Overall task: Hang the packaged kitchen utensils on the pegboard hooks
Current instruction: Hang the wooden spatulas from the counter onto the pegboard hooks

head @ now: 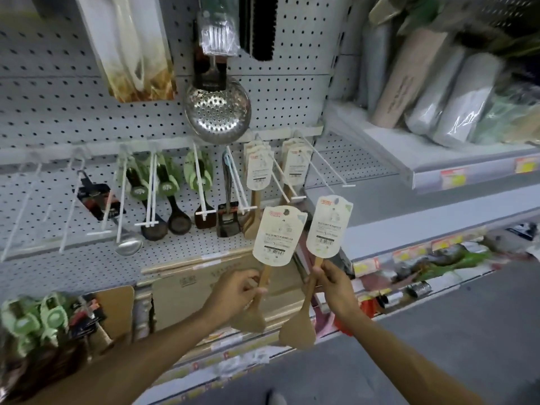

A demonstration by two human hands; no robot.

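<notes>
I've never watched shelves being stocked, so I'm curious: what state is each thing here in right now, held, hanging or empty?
Left hand: grips a wooden spatula's handle.
Right hand: grips the other spatula's handle.
Left spatula: held card-up, not yet hung.
Right spatula: held card-up, below the hooks, not yet hung.
Hung spatulas: on their hooks.
Far-right hook: its front part bare.
Skimmer: hanging.
Black ladles: hanging.

Two wooden spatulas, each with a cream card label on the handle end, barcode side facing camera. Left spatula (264, 276) held card-up, blade down, slightly tilted, in front of the pegboard (87, 112). Right spatula (314, 276) same pose, card a bit higher, just beside the first. Identical carded spatulas (257, 168) hang on two hooks (318, 168) above; hook tips near the held cards.
</notes>
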